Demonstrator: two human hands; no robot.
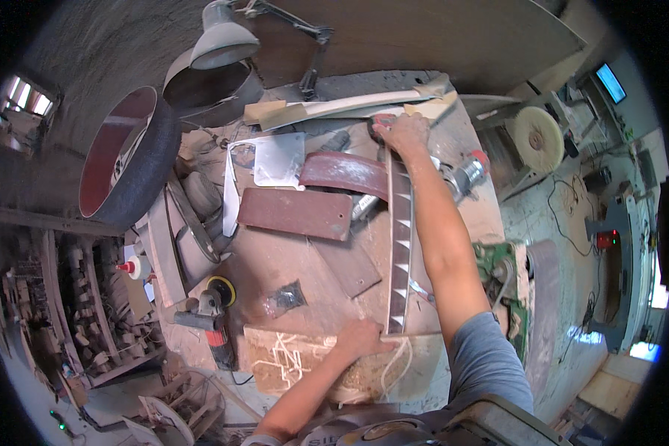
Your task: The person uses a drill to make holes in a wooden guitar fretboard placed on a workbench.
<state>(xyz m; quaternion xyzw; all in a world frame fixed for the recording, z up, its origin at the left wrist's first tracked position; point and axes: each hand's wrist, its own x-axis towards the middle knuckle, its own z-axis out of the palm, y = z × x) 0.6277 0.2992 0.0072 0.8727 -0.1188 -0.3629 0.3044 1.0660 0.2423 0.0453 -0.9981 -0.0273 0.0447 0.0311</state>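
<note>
My right hand (403, 137) is closed on a red-and-black tool (380, 123) at the top end of a long, narrow strip (398, 260) with white triangles along it. My left hand (360, 338) rests at the strip's lower end, on a pale board (297, 368) with white lines, its fingers partly stretched out. Left of the strip lie two reddish-brown sanding pieces, one curved (342, 167), one flat (293, 212), and a dull brown plate (349, 267). A metal power tool (464, 175) with a red end lies right of my forearm.
A dusty workbench (201, 334) carries an angle polisher (218, 327), a glue bottle (136, 267), long white pieces (327, 108) and a lamp (223, 44). A large sanding belt loop (130, 156) stands left. A green machine (496, 267) and a wheel (535, 141) are at the right.
</note>
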